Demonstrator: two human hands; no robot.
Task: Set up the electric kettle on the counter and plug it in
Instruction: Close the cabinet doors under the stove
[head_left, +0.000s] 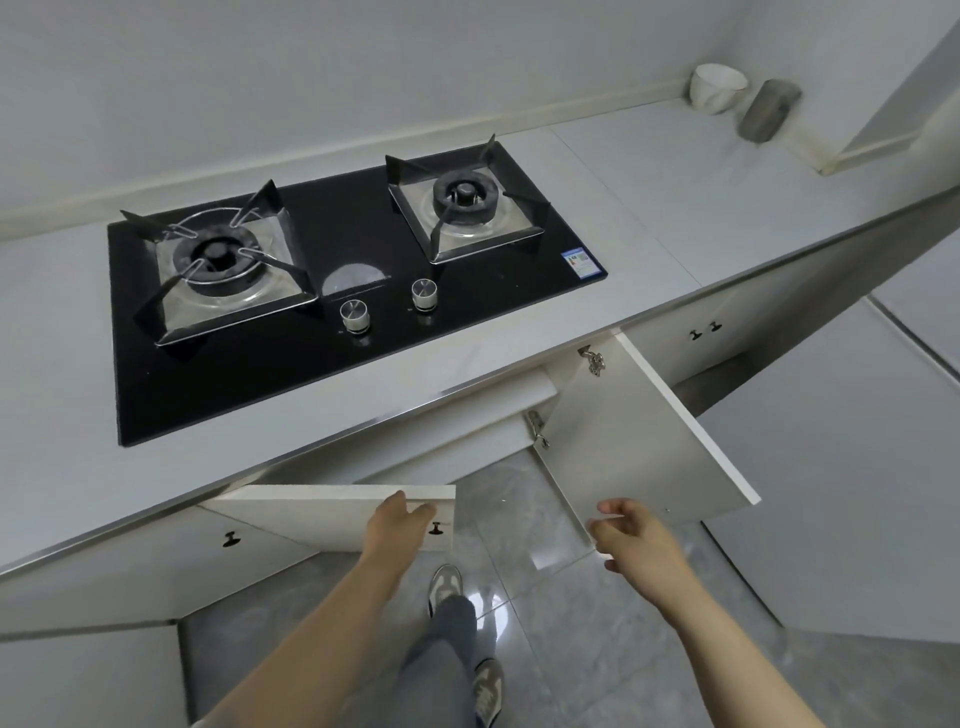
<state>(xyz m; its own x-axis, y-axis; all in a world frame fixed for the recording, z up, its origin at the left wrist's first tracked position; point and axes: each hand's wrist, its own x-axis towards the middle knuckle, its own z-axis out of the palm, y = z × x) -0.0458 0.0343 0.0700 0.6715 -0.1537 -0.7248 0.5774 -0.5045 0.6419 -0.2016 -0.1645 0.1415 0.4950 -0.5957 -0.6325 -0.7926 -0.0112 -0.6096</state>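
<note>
No kettle is in view. Below the grey counter (701, 208) two white cabinet doors stand open. My left hand (397, 525) grips the top edge of the left cabinet door (311, 514), with the fingers beside its dark knob (435, 529). My right hand (636, 540) is at the lower corner of the right cabinet door (639, 441). Its fingers are spread and touch the door's edge, and it holds nothing. The counter edge hides the inside of the cabinet.
A black two-burner gas hob (343, 223) with two knobs is set in the counter. A white bowl (718, 88) and a metal cylinder (769, 109) stand at the back right corner. My feet (444, 584) are on a glossy tiled floor.
</note>
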